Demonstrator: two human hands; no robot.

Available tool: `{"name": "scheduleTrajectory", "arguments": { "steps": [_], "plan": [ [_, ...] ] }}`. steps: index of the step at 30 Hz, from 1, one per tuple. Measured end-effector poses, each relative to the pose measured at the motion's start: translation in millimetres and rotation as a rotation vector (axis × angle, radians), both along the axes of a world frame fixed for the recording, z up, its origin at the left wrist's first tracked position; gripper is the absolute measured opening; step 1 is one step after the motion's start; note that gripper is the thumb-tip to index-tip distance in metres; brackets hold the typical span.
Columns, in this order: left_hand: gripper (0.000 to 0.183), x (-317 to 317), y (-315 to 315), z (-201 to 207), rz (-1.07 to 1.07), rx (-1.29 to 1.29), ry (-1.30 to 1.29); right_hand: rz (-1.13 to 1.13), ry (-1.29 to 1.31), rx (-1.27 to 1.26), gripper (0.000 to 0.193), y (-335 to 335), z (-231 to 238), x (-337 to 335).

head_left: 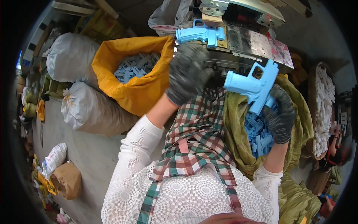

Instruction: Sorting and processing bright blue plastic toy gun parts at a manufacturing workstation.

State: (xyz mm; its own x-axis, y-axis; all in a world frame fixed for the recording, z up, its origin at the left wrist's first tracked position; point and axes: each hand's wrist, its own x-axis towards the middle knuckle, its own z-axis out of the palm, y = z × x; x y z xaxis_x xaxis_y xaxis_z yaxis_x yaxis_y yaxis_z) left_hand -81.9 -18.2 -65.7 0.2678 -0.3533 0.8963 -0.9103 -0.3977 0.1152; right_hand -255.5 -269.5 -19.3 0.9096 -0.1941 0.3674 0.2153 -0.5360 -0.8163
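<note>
A light blue plastic toy pistol (248, 84) is in my right hand (280, 115), which wears a dark glove. The fingers close on its barrel end above an olive-green sack (302, 123) of blue pieces, and its grip points left. Another light blue toy pistol (199, 34) lies on the machine's bed (248, 41), directly under the press head (213, 9). My left hand (187, 72), also dark-gloved, is just below that pistol's grip. Motion smears its fingers, so whether it touches the pistol is unclear.
An orange sack (112, 87) of pale blue-grey parts stands left of my left hand. Stuffed white sacks (93, 108) sit beyond it. At the right is a long box of white pieces (323, 108). A brown paper bag (67, 181) rests on the floor, lower left.
</note>
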Motion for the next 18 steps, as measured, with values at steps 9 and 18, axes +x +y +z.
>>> {"name": "scheduleTrajectory", "arguments": {
  "steps": [9, 18],
  "plan": [
    [0.058, 81, 21, 58, 0.384, 0.674, 0.288, 0.018, -0.051, 0.064, 0.059, 4, -2, 36],
    [0.053, 24, 116, -11, 0.616, 0.356, 0.082, 0.287, -0.096, -0.139, 0.046, 12, 6, 146]
  ]
}}
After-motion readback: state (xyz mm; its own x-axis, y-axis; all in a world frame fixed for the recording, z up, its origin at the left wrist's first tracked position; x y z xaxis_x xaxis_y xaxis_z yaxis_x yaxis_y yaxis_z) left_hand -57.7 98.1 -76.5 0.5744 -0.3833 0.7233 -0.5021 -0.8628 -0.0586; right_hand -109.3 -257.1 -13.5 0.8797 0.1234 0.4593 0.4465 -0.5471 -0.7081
